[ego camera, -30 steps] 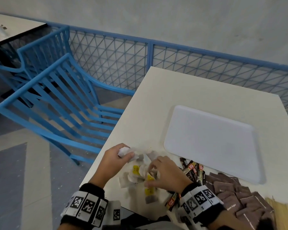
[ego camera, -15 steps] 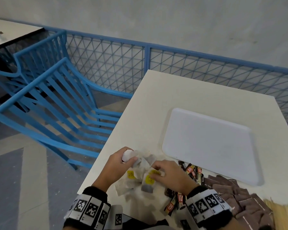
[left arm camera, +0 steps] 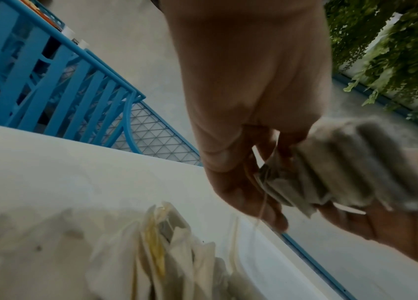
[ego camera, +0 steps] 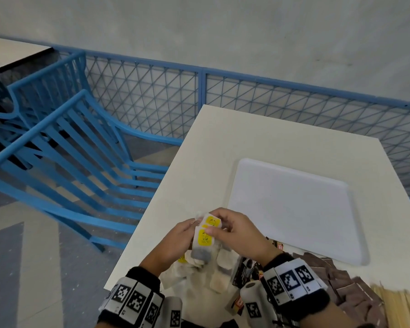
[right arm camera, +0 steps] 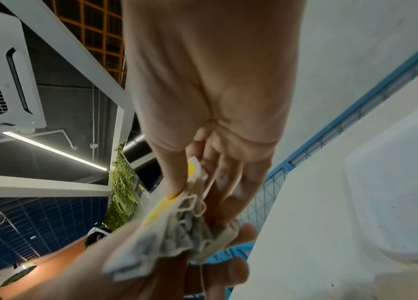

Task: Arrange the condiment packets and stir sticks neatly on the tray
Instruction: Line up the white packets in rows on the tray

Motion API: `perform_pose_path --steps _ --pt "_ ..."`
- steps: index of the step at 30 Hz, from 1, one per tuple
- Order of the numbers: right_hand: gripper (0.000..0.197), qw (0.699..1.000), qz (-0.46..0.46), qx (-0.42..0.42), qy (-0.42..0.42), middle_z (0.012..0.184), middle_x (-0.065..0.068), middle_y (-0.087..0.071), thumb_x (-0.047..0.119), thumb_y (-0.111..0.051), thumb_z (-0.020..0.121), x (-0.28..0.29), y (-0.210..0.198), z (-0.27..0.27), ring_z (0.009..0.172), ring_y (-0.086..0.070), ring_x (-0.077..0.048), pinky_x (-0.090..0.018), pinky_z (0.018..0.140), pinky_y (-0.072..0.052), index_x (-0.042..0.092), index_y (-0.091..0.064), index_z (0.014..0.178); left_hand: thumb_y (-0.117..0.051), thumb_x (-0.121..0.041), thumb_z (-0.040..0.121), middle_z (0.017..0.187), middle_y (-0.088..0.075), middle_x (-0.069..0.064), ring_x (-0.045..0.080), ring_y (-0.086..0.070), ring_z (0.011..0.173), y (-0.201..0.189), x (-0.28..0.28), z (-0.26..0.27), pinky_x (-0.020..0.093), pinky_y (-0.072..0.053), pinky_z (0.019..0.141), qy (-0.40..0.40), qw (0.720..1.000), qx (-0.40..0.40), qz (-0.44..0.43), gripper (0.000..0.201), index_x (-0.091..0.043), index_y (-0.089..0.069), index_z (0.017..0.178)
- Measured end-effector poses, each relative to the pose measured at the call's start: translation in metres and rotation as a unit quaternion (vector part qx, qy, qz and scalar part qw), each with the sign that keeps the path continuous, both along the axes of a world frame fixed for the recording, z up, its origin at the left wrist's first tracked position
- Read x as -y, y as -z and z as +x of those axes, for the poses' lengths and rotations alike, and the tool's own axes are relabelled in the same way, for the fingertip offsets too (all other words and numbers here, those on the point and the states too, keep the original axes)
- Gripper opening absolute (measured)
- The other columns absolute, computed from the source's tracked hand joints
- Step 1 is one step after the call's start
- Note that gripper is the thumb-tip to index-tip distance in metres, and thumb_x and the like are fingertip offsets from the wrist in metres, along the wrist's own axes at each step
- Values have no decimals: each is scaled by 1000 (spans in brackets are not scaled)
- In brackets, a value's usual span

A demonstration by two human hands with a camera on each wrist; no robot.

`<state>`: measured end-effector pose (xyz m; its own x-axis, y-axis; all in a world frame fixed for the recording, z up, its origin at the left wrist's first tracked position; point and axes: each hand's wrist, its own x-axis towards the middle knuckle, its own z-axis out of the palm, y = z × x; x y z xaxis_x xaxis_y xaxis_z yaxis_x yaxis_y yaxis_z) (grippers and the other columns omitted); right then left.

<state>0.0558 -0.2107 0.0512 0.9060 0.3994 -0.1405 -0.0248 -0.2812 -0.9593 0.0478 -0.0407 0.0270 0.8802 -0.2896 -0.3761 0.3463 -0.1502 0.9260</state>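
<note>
Both hands hold a small stack of tea bags [ego camera: 205,235] with yellow tags above the table's near left corner. My left hand [ego camera: 178,237] grips the stack [left arm camera: 351,162] from the left side. My right hand [ego camera: 232,230] pinches the same stack [right arm camera: 174,225] from the right, thumb on the top tag. More loose tea bags [ego camera: 206,268] lie in a heap on the table under the hands. The white tray [ego camera: 294,209] lies bare further right. Dark stick packets [ego camera: 246,268], brown packets [ego camera: 341,278] and wooden stir sticks [ego camera: 395,308] lie along the near edge.
The cream table [ego camera: 258,138] ends close to the left of the hands. A blue slatted chair [ego camera: 69,150] stands off that edge, and a blue mesh railing [ego camera: 223,91] runs behind the table. Another table [ego camera: 10,50] is at the far left.
Both hands have risen from the heap and come together around a stack of yellow-tagged tea bags. Earlier they were picking single bags out of the pile on the table.
</note>
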Motion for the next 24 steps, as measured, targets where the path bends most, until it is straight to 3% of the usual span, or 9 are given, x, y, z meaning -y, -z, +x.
perform_pose_path --steps 2,4,8,10,12,14,17,20,24 --pt "13 999 -20 24 32 85 5 -67 16 -70 82 -2 3 1 74 -59 -4 -20 70 -48 26 -63 88 -28 -38 102 102 -71 2 19 -67 97 -11 1 -3 27 -51 80 18 995 -59 -79 45 -16 -65 113" --pt "17 996 -50 53 47 80 10 -61 21 -72 80 -3 4 1 70 -54 0 -13 66 -43 33 -60 82 -31 -44 98 106 -71 2 20 -67 99 -15 1 -6 31 -53 81 34 987 -88 -128 44 -21 -63 117" --pt "17 995 -54 61 55 82 10 -56 25 -69 83 -5 8 -1 69 -49 0 -11 65 -41 36 -57 89 -60 -25 87 90 -65 2 16 -65 79 -8 -1 -6 33 -54 78 36 996 -25 -84 25 -15 -58 110" --pt "12 996 -40 39 74 83 8 -53 30 -60 89 0 13 -5 68 -48 -1 -12 64 -41 35 -55 99 -62 -19 87 84 -64 2 15 -63 73 -3 -4 -5 27 -52 71 14 997 -19 -75 20 -11 -57 105" --pt "18 993 -95 53 55 89 6 -53 40 -54 90 11 22 -13 75 -48 -3 -12 68 -41 32 -52 107 -61 -19 89 81 -64 2 13 -63 71 2 -10 -5 23 -51 67 -16 999 -5 -48 17 -9 -57 102" --pt "41 970 -220 101 -38 105 7 -50 55 -56 83 22 34 -22 93 -45 -4 -12 81 -37 29 -49 115 -59 -21 90 79 -64 4 14 -62 72 7 -17 -5 22 -48 66 -25 999 2 -25 16 -9 -56 99" --pt "76 887 -388 174 -181 123 5 -39 72 -60 64 29 57 -36 112 -33 -12 -26 98 -31 24 -44 121 -58 -23 91 83 -65 8 14 -61 73 11 -22 -6 26 -50 71 -40 999 4 -3 18 -8 -55 99" --pt "77 840 -447 202 -231 127 -3 -37 65 -65 64 24 77 -48 118 -32 -22 -38 100 -30 21 -40 122 -58 -24 92 86 -66 8 10 -62 71 11 -20 -6 23 -51 71 -56 998 10 15 22 -4 -56 102" --pt "64 831 -463 197 -236 123 -7 -45 48 -68 71 19 85 -49 114 -42 -26 -41 95 -39 18 -42 120 -58 -24 92 84 -66 7 9 -61 70 8 -15 -5 20 -51 68 -50 998 14 27 20 -6 -57 101"
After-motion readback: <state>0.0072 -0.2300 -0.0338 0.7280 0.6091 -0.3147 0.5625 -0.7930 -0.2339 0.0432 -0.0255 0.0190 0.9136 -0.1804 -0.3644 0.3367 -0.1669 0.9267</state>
